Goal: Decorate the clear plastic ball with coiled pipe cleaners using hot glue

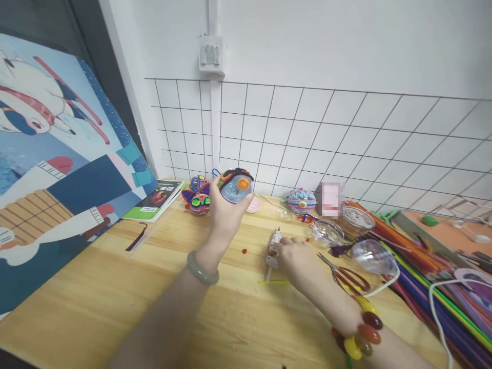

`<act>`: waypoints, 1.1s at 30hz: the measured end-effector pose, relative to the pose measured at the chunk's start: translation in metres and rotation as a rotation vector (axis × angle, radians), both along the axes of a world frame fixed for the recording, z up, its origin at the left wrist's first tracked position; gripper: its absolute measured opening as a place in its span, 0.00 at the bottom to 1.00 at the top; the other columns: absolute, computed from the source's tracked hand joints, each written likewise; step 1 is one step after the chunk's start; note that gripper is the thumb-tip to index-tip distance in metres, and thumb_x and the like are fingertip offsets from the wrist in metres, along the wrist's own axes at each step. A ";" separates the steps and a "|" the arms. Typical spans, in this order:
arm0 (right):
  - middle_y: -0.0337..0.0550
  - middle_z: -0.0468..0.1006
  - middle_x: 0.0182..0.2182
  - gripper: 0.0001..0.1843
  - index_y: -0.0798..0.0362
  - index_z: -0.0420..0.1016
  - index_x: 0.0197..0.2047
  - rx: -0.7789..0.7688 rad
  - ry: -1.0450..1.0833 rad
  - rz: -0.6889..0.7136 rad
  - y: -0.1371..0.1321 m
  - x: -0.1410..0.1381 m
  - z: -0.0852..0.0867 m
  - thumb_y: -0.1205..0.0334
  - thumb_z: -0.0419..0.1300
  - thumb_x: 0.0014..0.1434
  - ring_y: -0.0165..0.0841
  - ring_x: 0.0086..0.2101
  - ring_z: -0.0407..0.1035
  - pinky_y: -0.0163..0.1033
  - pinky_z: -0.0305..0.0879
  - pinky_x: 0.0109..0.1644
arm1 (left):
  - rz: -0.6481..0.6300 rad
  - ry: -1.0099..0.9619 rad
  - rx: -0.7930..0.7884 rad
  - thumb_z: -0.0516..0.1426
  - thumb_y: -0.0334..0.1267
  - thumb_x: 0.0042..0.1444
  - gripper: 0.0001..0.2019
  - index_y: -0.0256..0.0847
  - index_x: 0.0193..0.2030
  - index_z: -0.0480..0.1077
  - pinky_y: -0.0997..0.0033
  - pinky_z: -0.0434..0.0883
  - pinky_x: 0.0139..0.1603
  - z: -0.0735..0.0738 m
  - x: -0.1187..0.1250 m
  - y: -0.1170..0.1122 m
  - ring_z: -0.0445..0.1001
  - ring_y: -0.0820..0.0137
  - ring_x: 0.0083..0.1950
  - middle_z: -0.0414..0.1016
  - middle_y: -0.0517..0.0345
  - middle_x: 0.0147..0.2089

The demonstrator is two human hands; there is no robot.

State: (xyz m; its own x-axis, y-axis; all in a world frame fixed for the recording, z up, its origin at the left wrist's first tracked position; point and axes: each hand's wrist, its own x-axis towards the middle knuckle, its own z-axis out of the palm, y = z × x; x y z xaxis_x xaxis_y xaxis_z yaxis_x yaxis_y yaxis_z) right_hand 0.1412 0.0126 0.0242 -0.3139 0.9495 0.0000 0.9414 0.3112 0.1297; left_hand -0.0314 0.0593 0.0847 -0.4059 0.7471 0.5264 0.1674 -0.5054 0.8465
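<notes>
My left hand is raised above the wooden table and closed around a clear plastic ball wrapped with orange, black and red pipe cleaners. My right hand rests low on the table with its fingers curled over a small white glue gun. A short yellow stick lies just in front of that hand. A tiny red bit sits between the two hands.
A multicoloured pipe-cleaner ball and a striped pink-blue one stand at the back. Red-handled scissors, clear half-shells, a glass bowl and a long pile of pipe cleaners fill the right. A painted panel leans left.
</notes>
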 end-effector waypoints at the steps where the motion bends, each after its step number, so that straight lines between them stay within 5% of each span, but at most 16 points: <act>1: 0.51 0.76 0.41 0.07 0.58 0.74 0.40 -0.018 -0.009 0.044 0.005 -0.010 0.002 0.67 0.55 0.63 0.40 0.42 0.71 0.49 0.67 0.46 | -0.001 0.005 0.003 0.66 0.35 0.41 0.34 0.42 0.54 0.57 0.60 0.65 0.59 -0.001 0.000 0.001 0.69 0.62 0.57 0.66 0.49 0.56; 5: 0.48 0.71 0.51 0.16 0.55 0.68 0.53 -0.083 -0.023 0.142 0.028 -0.043 -0.001 0.58 0.57 0.63 0.37 0.45 0.70 0.47 0.69 0.47 | -0.006 0.003 0.004 0.67 0.36 0.40 0.35 0.42 0.55 0.57 0.58 0.63 0.61 -0.006 0.000 0.004 0.66 0.61 0.59 0.65 0.48 0.58; 11: 0.49 0.71 0.50 0.16 0.55 0.68 0.53 -0.200 0.065 0.162 0.045 -0.052 -0.014 0.59 0.57 0.63 0.37 0.44 0.70 0.47 0.69 0.47 | -0.022 0.012 0.006 0.67 0.37 0.40 0.35 0.42 0.55 0.57 0.57 0.62 0.61 -0.007 -0.002 0.005 0.66 0.60 0.59 0.66 0.48 0.57; 20: 0.47 0.71 0.50 0.16 0.54 0.68 0.53 -0.348 0.467 0.134 0.038 -0.049 -0.012 0.58 0.56 0.64 0.37 0.44 0.70 0.48 0.70 0.46 | -0.047 -0.015 -0.013 0.68 0.36 0.38 0.35 0.42 0.55 0.59 0.56 0.62 0.61 -0.008 0.002 0.003 0.67 0.59 0.58 0.66 0.48 0.56; 25: 0.42 0.79 0.30 0.07 0.55 0.75 0.32 -0.282 0.884 0.131 0.013 -0.018 0.014 0.62 0.59 0.59 0.33 0.33 0.72 0.39 0.69 0.39 | -0.079 0.034 -0.038 0.67 0.36 0.38 0.36 0.42 0.55 0.59 0.54 0.63 0.59 -0.010 0.006 0.001 0.68 0.58 0.57 0.66 0.47 0.56; 33: 0.37 0.77 0.30 0.10 0.50 0.74 0.31 0.001 1.517 0.083 -0.021 0.022 0.062 0.53 0.62 0.55 0.31 0.33 0.70 0.36 0.66 0.38 | -0.183 0.210 0.004 0.67 0.36 0.40 0.36 0.44 0.57 0.59 0.52 0.63 0.59 -0.024 0.037 -0.018 0.66 0.57 0.59 0.65 0.47 0.56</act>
State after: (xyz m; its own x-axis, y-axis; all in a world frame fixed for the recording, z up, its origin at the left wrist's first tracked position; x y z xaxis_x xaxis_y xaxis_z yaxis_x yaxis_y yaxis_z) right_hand 0.1634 -0.0086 0.0857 -0.0674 0.9293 0.3631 0.1609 0.3693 -0.9153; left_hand 0.0060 0.0408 0.0603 -0.1461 0.7957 0.5877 0.2451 -0.5465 0.8008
